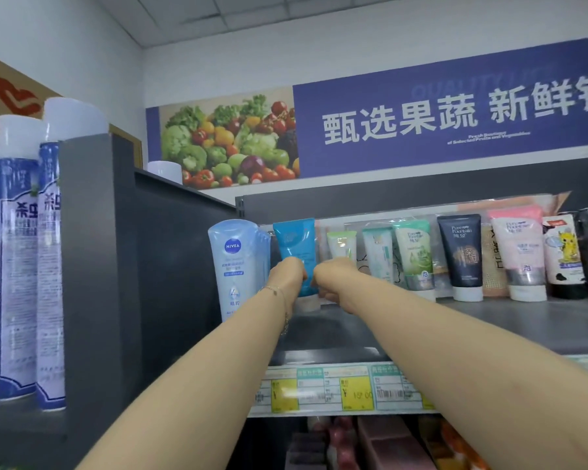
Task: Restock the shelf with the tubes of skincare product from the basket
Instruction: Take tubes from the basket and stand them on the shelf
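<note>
Both bare forearms reach forward, the left hand [287, 276] and right hand [333, 281] each clenched round the lower half of a bright-blue plastic tube [294, 237], upright and cap-down on the grey metal shelf [489, 320] between a pale-blue Nivea tube [233, 262] and a small pale-green tube [342, 244], beneath a blue produce banner [455, 123].

The walls [82, 45] are white and the ceiling [286, 15] has pale tiles. A blue banner [421, 130] with a vegetable photo is fixed high up, above a dark grey shelf [489, 320].
</note>
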A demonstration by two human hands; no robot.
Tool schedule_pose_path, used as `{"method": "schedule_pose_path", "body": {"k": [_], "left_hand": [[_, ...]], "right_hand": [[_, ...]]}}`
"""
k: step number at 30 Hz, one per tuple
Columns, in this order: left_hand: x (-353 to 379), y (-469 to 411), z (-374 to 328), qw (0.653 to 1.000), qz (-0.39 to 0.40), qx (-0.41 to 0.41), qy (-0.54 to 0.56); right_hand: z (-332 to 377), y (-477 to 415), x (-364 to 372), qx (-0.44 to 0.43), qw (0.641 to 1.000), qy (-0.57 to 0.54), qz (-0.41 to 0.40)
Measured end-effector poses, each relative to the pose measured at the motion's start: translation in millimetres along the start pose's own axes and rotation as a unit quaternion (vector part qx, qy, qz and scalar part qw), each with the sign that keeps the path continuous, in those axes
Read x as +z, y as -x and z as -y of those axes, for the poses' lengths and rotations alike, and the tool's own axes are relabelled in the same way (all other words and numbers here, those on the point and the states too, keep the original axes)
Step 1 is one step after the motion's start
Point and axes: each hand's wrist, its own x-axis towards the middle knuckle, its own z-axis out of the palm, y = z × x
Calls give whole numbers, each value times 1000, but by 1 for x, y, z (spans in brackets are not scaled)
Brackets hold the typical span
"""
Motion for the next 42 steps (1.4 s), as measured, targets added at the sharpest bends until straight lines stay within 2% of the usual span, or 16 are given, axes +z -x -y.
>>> {"method": "schedule_pose_path", "body": {"k": [10,18,21,25,29,32,34,37,39,42], "left_hand": [[3,-42,25,999,4,4,-51],[5,-15,16,997,-17,14,-75],[5,-14,15,994,-47,23,-92],[3,-4,10,978,-72,66,-187],[0,18,-4,940,-88,141,-298],[-3,41,-12,900,-81,207,-375],[-6,57,-16,857,-83,255,-440],[-9,81,-19,763,-109,334,-542],[-9,95,-18,733,-111,370,-560],[-7,117,-15,714,-96,406,-562]], "right_hand": [[-10,-12,3,-5,999,7,49],[-11,-4,-1,-13,995,-32,93],[-10,-1,-1,-35,997,40,53],[1,15,-14,-88,986,135,-34],[10,34,-32,-178,954,235,-61],[14,54,-49,-232,906,350,-60],[14,68,-61,-260,876,401,-65],[12,92,-78,-295,848,434,-71],[9,106,-87,-320,827,456,-82],[1,123,-98,-354,797,480,-99]]}}
